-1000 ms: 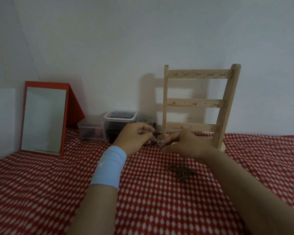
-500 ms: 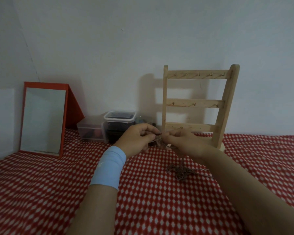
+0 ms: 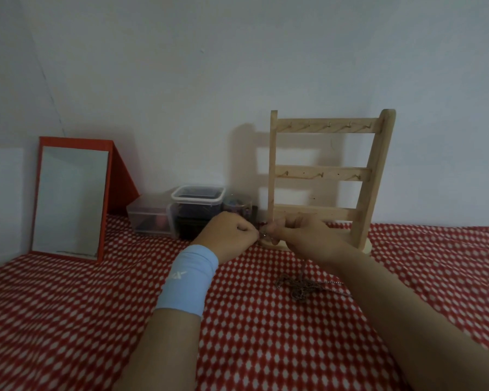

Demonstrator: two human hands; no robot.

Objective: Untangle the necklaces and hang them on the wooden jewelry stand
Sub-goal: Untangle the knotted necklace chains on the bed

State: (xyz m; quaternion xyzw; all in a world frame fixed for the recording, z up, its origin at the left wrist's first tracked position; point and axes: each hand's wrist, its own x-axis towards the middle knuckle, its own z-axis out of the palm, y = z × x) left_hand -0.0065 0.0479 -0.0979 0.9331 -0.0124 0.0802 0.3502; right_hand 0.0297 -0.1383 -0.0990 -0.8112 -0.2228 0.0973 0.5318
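Silvery necklace chain (image 3: 264,235) sat pinched between our curled left hand (image 3: 227,235) and right hand (image 3: 299,235); tangled necklaces (image 3: 302,287) lay at five o'clock from them.

The chain bit (image 3: 263,235) pinched between the left hand (image 3: 229,235) and the right hand (image 3: 297,232) is too small and blurry for links or a clasp to be made out; the tangled necklaces (image 3: 301,287) are partly covered by the right forearm (image 3: 393,306), so the chains can't be counted; the base of the wooden jewelry stand (image 3: 322,174) is half hidden behind both hands; what's kept in the lidded tub (image 3: 198,196) and the jar (image 3: 236,204) can't be told, just dark smudges; both forearms are cut off at the bottom edge.
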